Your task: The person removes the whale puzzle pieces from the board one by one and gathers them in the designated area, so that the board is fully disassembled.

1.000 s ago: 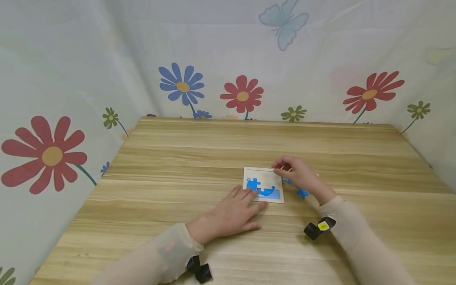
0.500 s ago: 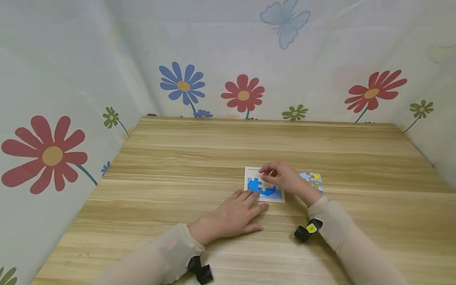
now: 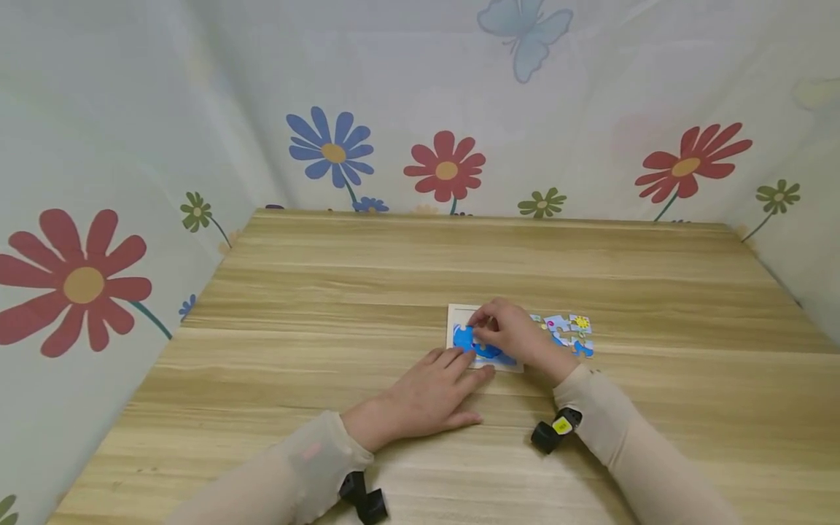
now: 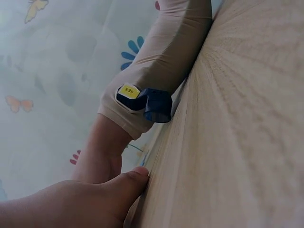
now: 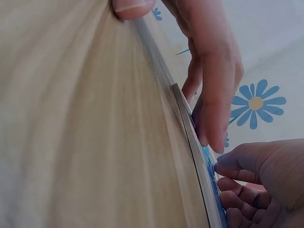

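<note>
A small jigsaw board with a pale rim (image 3: 453, 315) lies on the table, with blue pieces (image 3: 462, 337) fitted along its left and lower parts. My left hand (image 3: 420, 397) lies palm down, fingers extended, their tips resting on the board's near left area. Over the middle of the board, my right hand (image 3: 515, 337) pinches a puzzle piece between thumb and fingertips, the piece mostly hidden by them. The right wrist view has the right hand (image 5: 261, 180) low against the blue surface, facing the left fingers (image 5: 216, 95). In the left wrist view, only part of the left hand (image 4: 95, 202) shows.
Several loose puzzle pieces (image 3: 580, 323), one bearing a yellow sun, lie right of the board, partly behind the right hand. The wooden table (image 3: 328, 292) ends at a flower-printed cloth (image 3: 394, 87). Each sleeve carries a black wrist device (image 3: 554, 432).
The right hand has moved left from the board's upper right corner to its middle and lowered there, uncovering more loose pieces. The left hand has stayed put.
</note>
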